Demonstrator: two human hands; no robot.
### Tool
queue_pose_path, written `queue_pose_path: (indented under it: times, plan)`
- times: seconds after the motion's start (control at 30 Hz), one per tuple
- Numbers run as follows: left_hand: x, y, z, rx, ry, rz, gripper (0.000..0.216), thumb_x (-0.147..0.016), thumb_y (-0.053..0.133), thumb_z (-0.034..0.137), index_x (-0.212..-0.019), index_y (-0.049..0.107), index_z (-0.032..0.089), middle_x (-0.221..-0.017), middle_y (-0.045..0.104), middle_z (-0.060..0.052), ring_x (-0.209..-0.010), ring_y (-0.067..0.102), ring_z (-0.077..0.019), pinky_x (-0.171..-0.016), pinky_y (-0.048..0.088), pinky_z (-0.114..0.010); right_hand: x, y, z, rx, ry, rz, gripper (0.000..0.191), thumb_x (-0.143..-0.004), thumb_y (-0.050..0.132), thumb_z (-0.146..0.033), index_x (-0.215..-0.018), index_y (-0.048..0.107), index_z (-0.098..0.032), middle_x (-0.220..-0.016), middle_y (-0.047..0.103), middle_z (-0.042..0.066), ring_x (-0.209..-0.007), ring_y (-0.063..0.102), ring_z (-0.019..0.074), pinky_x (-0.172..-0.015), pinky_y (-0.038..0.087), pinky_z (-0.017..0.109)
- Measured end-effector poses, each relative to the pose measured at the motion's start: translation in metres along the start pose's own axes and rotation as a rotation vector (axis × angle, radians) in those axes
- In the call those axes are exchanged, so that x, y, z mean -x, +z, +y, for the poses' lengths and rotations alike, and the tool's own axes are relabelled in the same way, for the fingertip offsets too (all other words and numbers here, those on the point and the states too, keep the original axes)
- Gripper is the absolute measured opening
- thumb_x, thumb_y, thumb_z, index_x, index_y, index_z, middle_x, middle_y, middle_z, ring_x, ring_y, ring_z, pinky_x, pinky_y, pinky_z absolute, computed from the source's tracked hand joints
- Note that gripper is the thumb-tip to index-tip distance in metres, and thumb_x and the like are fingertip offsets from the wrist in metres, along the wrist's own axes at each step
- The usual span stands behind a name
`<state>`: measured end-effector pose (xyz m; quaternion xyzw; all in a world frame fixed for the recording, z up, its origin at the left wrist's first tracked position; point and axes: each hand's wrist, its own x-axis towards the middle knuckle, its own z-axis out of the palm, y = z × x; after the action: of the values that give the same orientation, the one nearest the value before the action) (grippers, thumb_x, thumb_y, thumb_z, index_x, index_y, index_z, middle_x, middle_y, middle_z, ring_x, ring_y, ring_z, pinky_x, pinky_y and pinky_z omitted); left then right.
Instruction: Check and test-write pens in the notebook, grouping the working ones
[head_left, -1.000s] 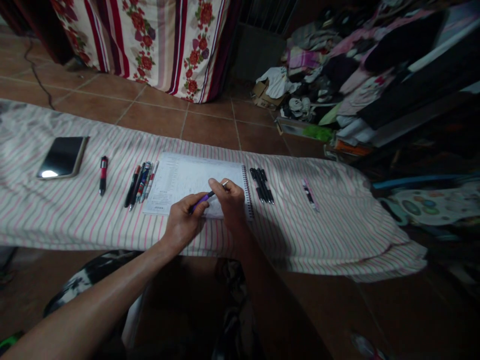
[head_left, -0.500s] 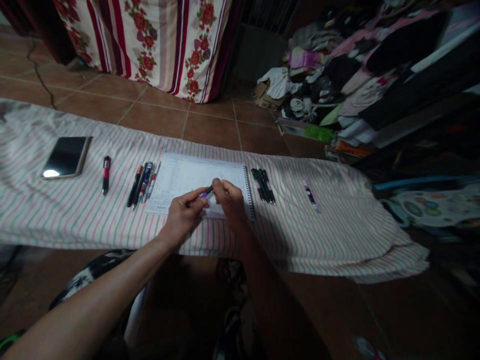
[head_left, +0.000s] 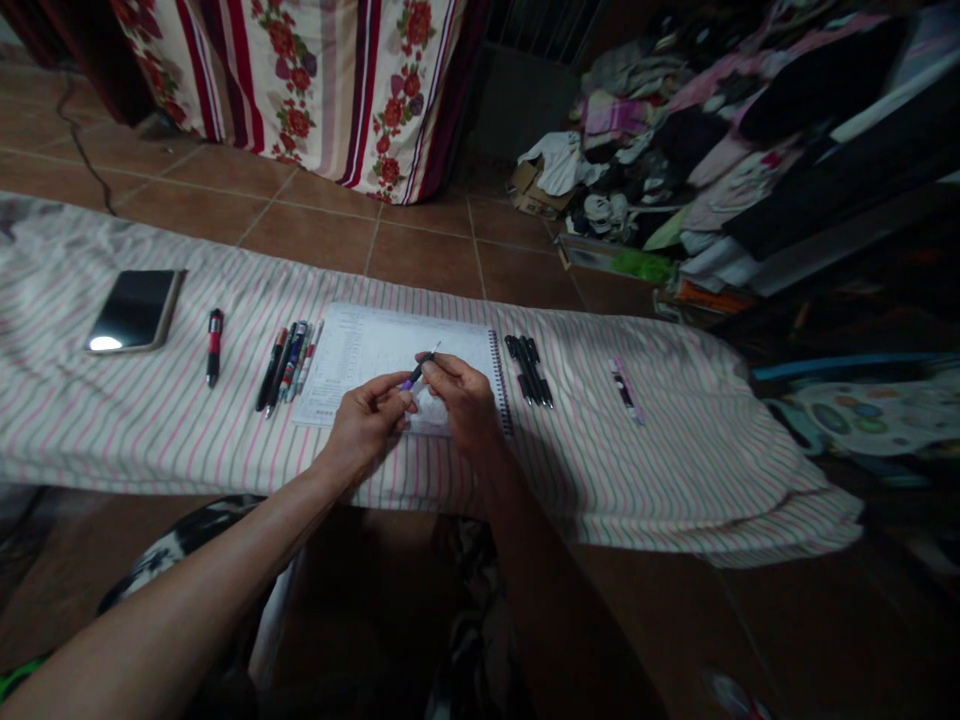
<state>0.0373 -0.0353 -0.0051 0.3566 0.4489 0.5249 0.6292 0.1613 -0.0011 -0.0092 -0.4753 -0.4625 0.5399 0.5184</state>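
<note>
Both my hands meet over the lower right part of an open spiral notebook (head_left: 382,345). My left hand (head_left: 369,415) is closed around the rear of a purple-and-black pen (head_left: 418,374), whose thin tip points up and away from me. My right hand (head_left: 463,393) pinches the same pen near its front, thumb and forefinger against the dark grip. Part of the pen's rear end is hidden by my left fingers. Left of the notebook lies a row of several pens (head_left: 287,365). Several black pens (head_left: 529,370) lie beside its spiral edge.
A striped cloth (head_left: 675,450) covers the table. A red-and-black pen (head_left: 214,347) and a dark-screened tablet or phone (head_left: 135,310) lie at left. At right is a pinkish pen-like item (head_left: 626,390). Piled clothes (head_left: 660,140) and a floral curtain (head_left: 322,90) stand beyond.
My right fingers have shifted slightly down and back along the pen, so its thin front tip now shows above them. The left hand keeps its hold.
</note>
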Motion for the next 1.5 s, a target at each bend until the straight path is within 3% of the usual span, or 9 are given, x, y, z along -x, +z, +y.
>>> queue_pose_path:
  times: [0.2, 0.4, 0.53, 0.7, 1.0, 1.2, 1.37, 1.5]
  plan:
    - [0.001, 0.000, -0.003, -0.054, 0.057, -0.029, 0.037, -0.065, 0.070, 0.028, -0.099, 0.065, 0.014, -0.061, 0.059, 0.003, -0.048, 0.045, -0.0052, -0.045, 0.034, -0.019, 0.001, 0.002, 0.000, 0.022, -0.001, 0.023, 0.025, -0.063, 0.066, -0.038, -0.070, 0.055, -0.017, -0.060, 0.051, -0.006, -0.055, 0.045, 0.0074, -0.055, 0.035, 0.021]
    - [0.003, 0.004, 0.000, -0.011, -0.018, 0.030, 0.044, -0.059, 0.073, 0.029, -0.099, 0.068, 0.012, -0.059, 0.061, 0.001, -0.044, 0.043, -0.0050, -0.042, 0.031, -0.020, 0.000, 0.006, 0.005, 0.074, 0.016, 0.056, 0.029, -0.063, 0.066, -0.041, -0.066, 0.049, -0.018, -0.056, 0.048, -0.007, -0.051, 0.042, 0.0066, -0.051, 0.033, 0.021]
    - [0.002, 0.004, 0.002, 0.076, -0.041, 0.044, 0.041, -0.055, 0.076, 0.026, -0.093, 0.069, 0.012, -0.060, 0.062, 0.000, -0.045, 0.045, -0.0047, -0.044, 0.033, -0.019, -0.002, 0.004, 0.006, 0.044, 0.060, 0.052, 0.031, -0.065, 0.064, -0.044, -0.077, 0.055, -0.017, -0.062, 0.052, -0.005, -0.056, 0.046, 0.0077, -0.054, 0.037, 0.021]
    - [0.002, 0.002, 0.005, 0.110, -0.111, 0.023, 0.036, -0.056, 0.075, 0.022, -0.089, 0.069, 0.010, -0.060, 0.063, -0.001, -0.044, 0.044, -0.0043, -0.044, 0.032, -0.019, 0.002, -0.001, 0.004, -0.046, 0.064, -0.118, 0.037, -0.071, 0.061, -0.041, -0.102, 0.062, -0.021, -0.082, 0.060, -0.001, -0.067, 0.051, 0.0084, -0.061, 0.039, 0.022]
    - [0.001, 0.001, 0.003, 0.069, -0.065, 0.032, 0.035, -0.056, 0.075, 0.025, -0.088, 0.066, 0.011, -0.057, 0.062, 0.000, -0.044, 0.046, -0.0054, -0.045, 0.035, -0.019, -0.001, 0.000, 0.010, -0.025, 0.071, -0.062, 0.026, -0.070, 0.064, -0.037, -0.087, 0.067, -0.018, -0.068, 0.056, -0.003, -0.060, 0.045, 0.0075, -0.058, 0.036, 0.021]
    - [0.000, -0.003, -0.002, -0.063, 0.016, 0.015, 0.033, -0.061, 0.072, 0.030, -0.088, 0.064, 0.013, -0.060, 0.062, 0.001, -0.051, 0.051, -0.0085, -0.048, 0.038, -0.020, -0.001, 0.005, 0.010, 0.135, 0.037, 0.023, 0.027, -0.064, 0.066, -0.043, -0.066, 0.056, -0.018, -0.057, 0.051, -0.006, -0.054, 0.044, 0.0081, -0.053, 0.033, 0.021]
    - [0.000, -0.002, -0.003, -0.095, 0.047, -0.003, 0.032, -0.062, 0.071, 0.029, -0.088, 0.066, 0.012, -0.060, 0.062, 0.000, -0.048, 0.047, -0.0064, -0.047, 0.036, -0.019, -0.002, 0.007, 0.016, 0.269, 0.022, 0.093, 0.033, -0.063, 0.064, -0.050, -0.062, 0.052, -0.019, -0.056, 0.050, -0.005, -0.054, 0.044, 0.0092, -0.052, 0.034, 0.022]
    - [0.000, 0.001, -0.001, 0.017, -0.018, 0.010, 0.033, -0.058, 0.074, 0.029, -0.085, 0.065, 0.012, -0.060, 0.063, 0.000, -0.048, 0.048, -0.0065, -0.048, 0.037, -0.020, -0.001, 0.006, 0.011, 0.133, 0.076, 0.055, 0.036, -0.069, 0.056, -0.055, -0.070, 0.058, -0.019, -0.060, 0.052, -0.004, -0.055, 0.047, 0.0096, -0.052, 0.037, 0.022]
